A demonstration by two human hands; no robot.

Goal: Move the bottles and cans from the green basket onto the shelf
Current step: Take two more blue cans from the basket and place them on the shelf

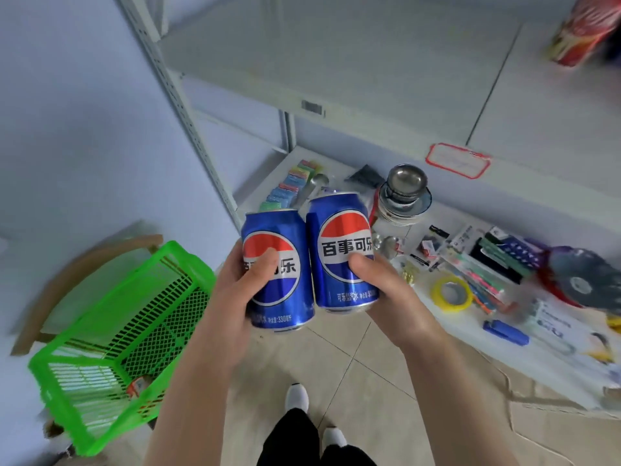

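**Two Pepsi cans held before shelf**

A blue Pepsi can [277, 270] is gripped upright in the left hand [235, 290], fingers [265, 264] wrapped on it. A second Pepsi can [342, 252] is clamped in the right hand [386, 290]. The cans are side by side, near touching. The green basket [111, 331] is seen lower left. The white shelf [336, 62] is behind, a red package [581, 31] on it.

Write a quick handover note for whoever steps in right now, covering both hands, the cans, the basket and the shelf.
Left hand: holding a blue Pepsi can, upright.
Right hand: holding a second blue Pepsi can, upright, beside the first.
Green basket: on a chair at the left; only a small orange-and-white item shows inside.
Upper shelf: mostly bare; a blurred red package at its far right.
Done: both cans are out of the basket.
Left: set both on the shelf, then check the basket.
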